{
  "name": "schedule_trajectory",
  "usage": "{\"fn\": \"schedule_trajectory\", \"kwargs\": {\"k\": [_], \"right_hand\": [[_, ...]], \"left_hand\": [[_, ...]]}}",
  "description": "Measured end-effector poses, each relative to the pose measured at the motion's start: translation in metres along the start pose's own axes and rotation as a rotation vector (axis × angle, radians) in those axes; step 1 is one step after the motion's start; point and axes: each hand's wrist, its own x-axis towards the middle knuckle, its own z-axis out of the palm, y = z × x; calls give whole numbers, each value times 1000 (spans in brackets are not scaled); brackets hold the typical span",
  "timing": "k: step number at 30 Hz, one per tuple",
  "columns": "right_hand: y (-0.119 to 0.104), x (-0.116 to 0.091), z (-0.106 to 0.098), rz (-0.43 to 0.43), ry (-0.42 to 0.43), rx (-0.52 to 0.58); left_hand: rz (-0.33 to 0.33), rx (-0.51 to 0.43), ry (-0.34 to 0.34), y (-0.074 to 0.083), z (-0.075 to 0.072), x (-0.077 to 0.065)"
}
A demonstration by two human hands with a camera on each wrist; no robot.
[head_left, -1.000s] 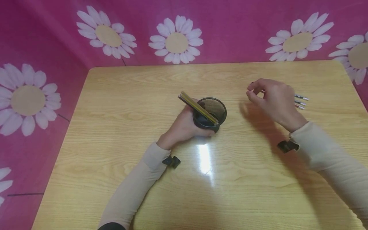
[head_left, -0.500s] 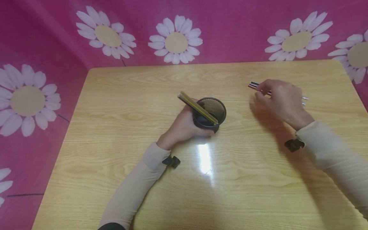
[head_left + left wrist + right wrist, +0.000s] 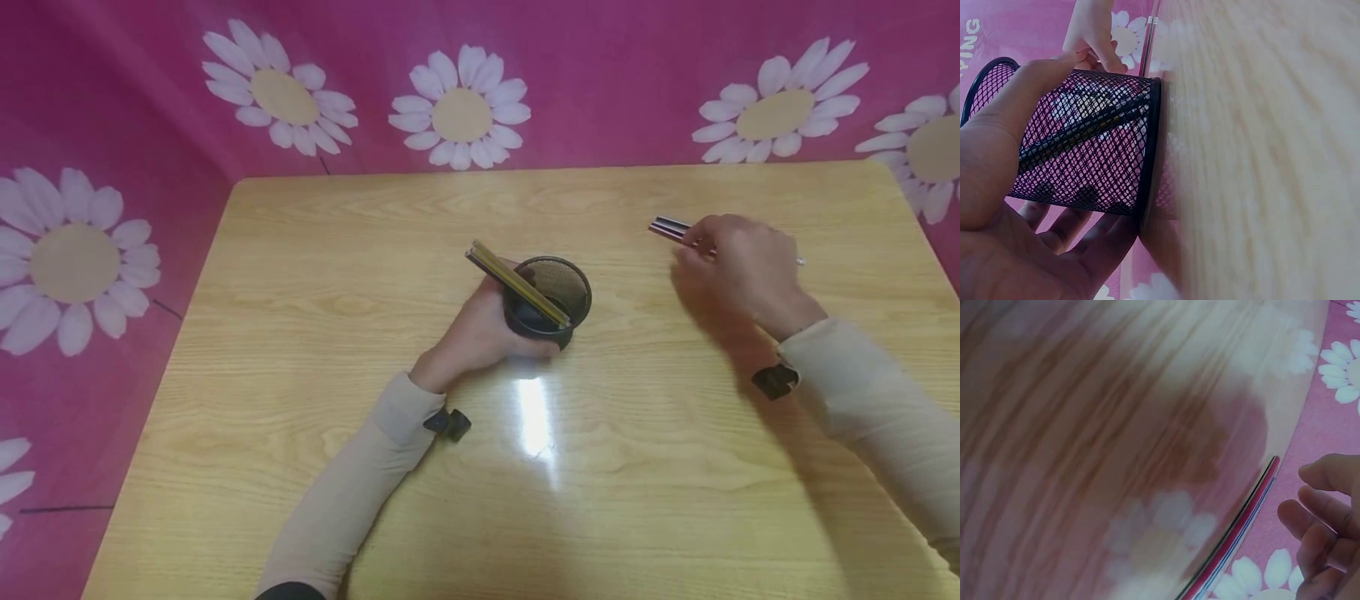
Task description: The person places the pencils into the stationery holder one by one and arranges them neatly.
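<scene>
My left hand (image 3: 476,327) grips a black mesh pencil cup (image 3: 561,282), thumb on one side and fingers on the other. In the left wrist view the mesh wall (image 3: 1107,178) shows, with pencils visible through it. Yellow-and-black pencils (image 3: 519,285) lean in the cup, their upper ends past the rim toward the far left. At the far right, my right hand (image 3: 750,267) hovers over several striped pencils (image 3: 666,226) lying on the table. In the right wrist view its fingers are loosely bent, thumb and fingertips apart, beside the red, black and blue pencils (image 3: 1229,544).
The wooden table (image 3: 337,267) reaches back to a pink cloth (image 3: 600,83) printed with white daisies. A light reflection (image 3: 534,417) shines on the tabletop in front of the cup. Small black camera mounts sit at both sleeve cuffs.
My right hand has shifted right along the lying pencils, uncovering their left ends and covering most of their right ends. My left hand and the cup have stayed in place.
</scene>
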Motion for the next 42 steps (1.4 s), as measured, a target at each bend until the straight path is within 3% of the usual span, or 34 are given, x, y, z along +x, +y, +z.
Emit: {"fn": "schedule_trajectory", "kwargs": {"k": [4,16,29,42], "right_hand": [[8,3,2,-18,18,-17],[19,10,5,0,-61,-87],[27,10,11,-50,54,-124],[25,9,12,-21,-13,-152]], "left_hand": [[-3,1,-1,2,0,1],[-4,-8,0,3,0,3],[9,-22,-3,2,0,3],[26,-6,-11,-2,0,1]]}}
